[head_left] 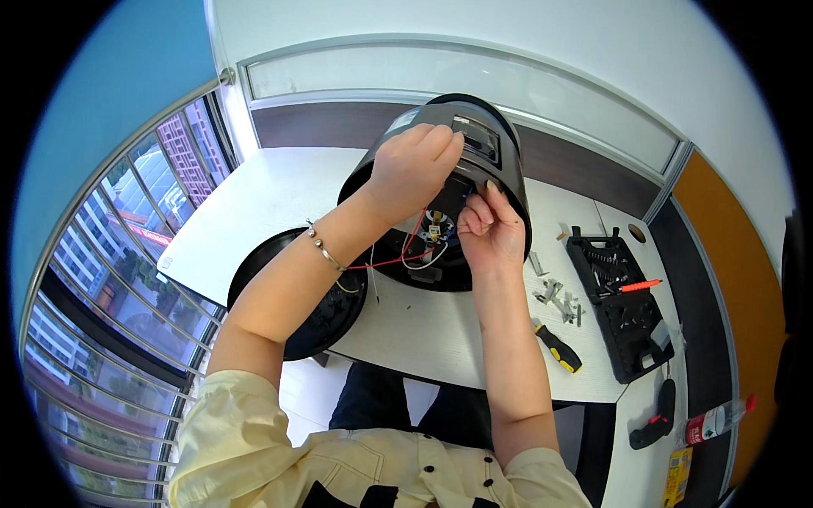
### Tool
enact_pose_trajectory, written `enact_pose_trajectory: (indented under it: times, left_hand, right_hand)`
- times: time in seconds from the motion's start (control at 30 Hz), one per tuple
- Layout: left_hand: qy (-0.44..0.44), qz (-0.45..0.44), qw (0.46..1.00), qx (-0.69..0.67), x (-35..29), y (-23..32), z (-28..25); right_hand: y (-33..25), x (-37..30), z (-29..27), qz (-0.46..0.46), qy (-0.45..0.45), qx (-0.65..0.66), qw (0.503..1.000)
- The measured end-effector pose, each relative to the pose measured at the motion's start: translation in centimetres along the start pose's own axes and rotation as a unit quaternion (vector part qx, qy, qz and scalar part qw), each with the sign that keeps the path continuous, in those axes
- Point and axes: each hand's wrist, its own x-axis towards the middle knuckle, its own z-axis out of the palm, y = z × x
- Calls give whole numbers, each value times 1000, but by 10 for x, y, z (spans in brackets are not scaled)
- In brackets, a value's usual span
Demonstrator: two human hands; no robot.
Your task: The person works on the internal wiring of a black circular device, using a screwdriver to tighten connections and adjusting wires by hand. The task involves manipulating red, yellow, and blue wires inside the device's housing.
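A dark grey rounded appliance housing (383,152) lies on its side on the white table, its open end toward me. Red and white wires, a brass-coloured fitting (434,230) and other parts show inside. My left hand (417,165) is closed at the upper side of the housing, fingertips beside a black rectangular panel (479,140). What it grips, if anything, is hidden. Lower and to the right, my right hand (493,230) has its fingers curled and pressed together at the opening's edge; I cannot make out what is between them. Wires run left to a round black cover (318,326), partly behind my left forearm.
Right of the housing lie several small metal pieces (555,292) and a yellow-and-black screwdriver (559,349). Beyond is an open black tool case (605,279) with a red-handled tool (639,286). A black power screwdriver (656,419) and plastic bottle (716,421) lie nearer right. Window bars (110,339) flank the left.
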Motion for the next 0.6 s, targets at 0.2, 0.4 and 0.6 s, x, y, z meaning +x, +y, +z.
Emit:
enact_pose_trajectory:
  times: [0.2, 0.4, 0.6]
  left_hand:
    - [57, 33, 998, 10, 1, -2, 9]
    - [78, 39, 996, 15, 0, -2, 13]
    - [84, 33, 996, 16, 0, -2, 17]
  right_hand:
    - [0, 1, -5, 10, -20, 16, 1000]
    - [0, -3, 0, -6, 2, 3, 1000]
    - [-4, -3, -3, -12, 6, -33, 999]
